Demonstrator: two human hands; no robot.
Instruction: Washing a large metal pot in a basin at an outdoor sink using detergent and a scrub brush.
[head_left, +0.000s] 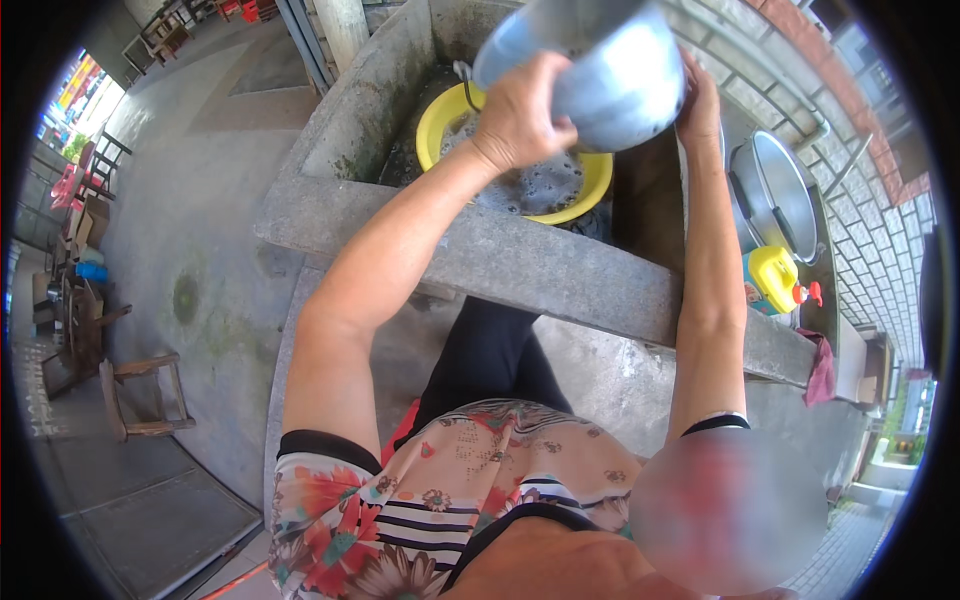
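A silvery metal pot (630, 90), slightly blurred, is held up tilted over the sink. My left hand (521, 112) grips its near left side, thumb below. My right hand (699, 101) holds it from the right, with the fingers partly hidden behind the pot. A dark, thin curved handle (470, 90) shows just left of my left hand. Beneath the pot, a yellow plastic basin (598, 196) holds murky, foamy water (536, 187). This basin sits inside a rough concrete sink (487, 244), and my left forearm crosses above its front edge.
Right of my right forearm stand a large metal pot (776, 195) and a yellow jug with a red pump (776, 279). A dark pink cloth (817, 367) hangs over the concrete edge. A white brick wall (877, 247) rises behind. A wooden stool (146, 397) is at left.
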